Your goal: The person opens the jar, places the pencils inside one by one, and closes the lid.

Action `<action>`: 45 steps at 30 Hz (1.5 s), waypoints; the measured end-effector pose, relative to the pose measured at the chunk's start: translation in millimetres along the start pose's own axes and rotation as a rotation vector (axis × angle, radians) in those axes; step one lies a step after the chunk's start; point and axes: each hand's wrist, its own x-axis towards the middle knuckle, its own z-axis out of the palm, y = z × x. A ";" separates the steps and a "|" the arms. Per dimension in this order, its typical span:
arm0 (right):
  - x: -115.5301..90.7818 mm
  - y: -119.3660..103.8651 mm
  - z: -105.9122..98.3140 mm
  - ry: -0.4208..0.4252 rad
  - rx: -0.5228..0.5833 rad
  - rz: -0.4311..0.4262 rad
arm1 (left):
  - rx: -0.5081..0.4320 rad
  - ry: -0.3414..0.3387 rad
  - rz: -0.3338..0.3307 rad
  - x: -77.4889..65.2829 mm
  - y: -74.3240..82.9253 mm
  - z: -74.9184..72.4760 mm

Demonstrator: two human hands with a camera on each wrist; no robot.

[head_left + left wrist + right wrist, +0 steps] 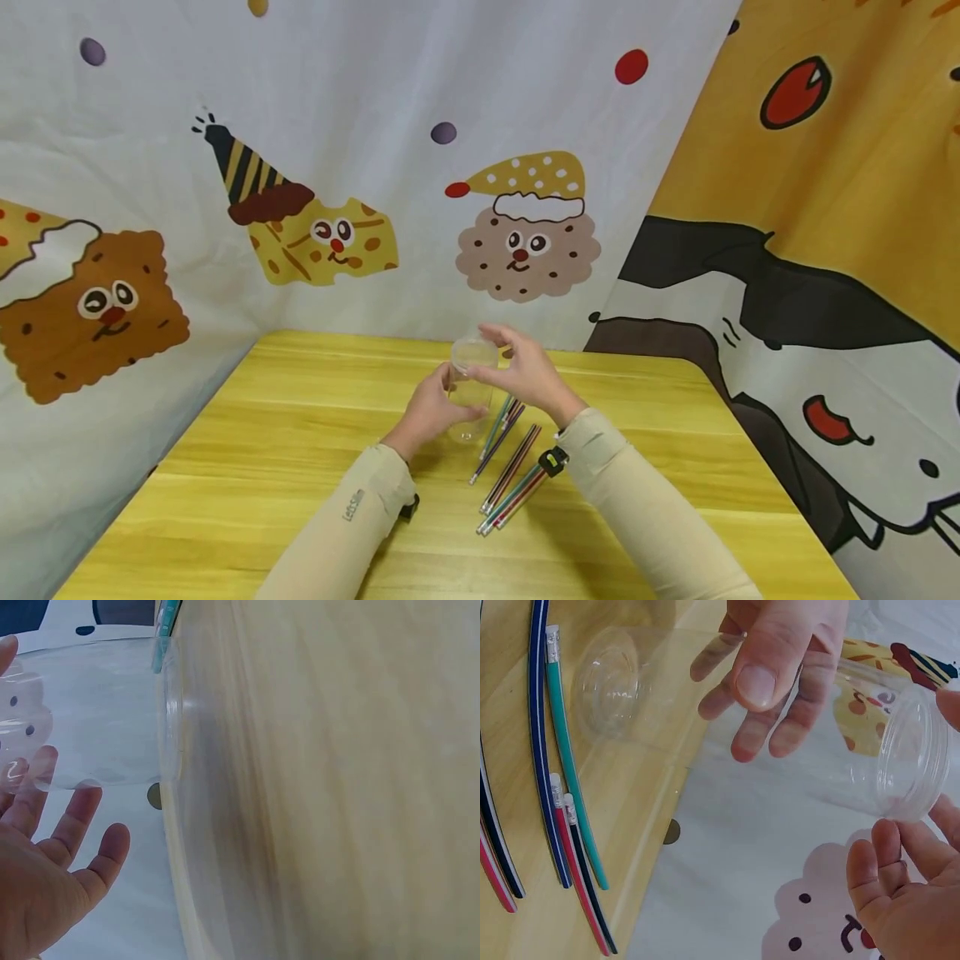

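Observation:
A clear plastic jar (pixel 467 429) stands upright over the middle of the table. Inside it nothing shows. My left hand (pixel 430 412) grips the jar's body from the left, thumb in front and fingers behind. At the top, my right hand (pixel 531 373) holds the round clear lid (pixel 474 353) between thumb and fingers. In the right wrist view, the fingers of the right hand (pixel 907 892) lie along the ribbed rim, while the left hand (pixel 784 675) spans the jar's side. The left wrist view shows the jar's base (pixel 174 712) close over the tabletop.
Several striped pencils (pixel 512 471) with eraser ends lie in loose groups on the wooden table (pixel 300 467), just right of the jar and beneath the right forearm. A cloth with cartoon prints (pixel 420 308) hangs behind the table's far edge. Each wrist wears a dark strap.

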 end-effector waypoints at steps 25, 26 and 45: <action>1.2 -8.8 6.8 -0.001 -0.093 0.010 | 0.012 -0.024 0.011 0.2 -2.3 -3.0; 0.6 -8.9 7.5 0.007 -0.097 0.031 | 0.011 -0.025 0.009 -0.1 -2.1 -2.9; -5.1 4.2 -10.3 0.102 0.004 0.132 | 0.027 -0.005 0.007 1.6 -0.1 -0.8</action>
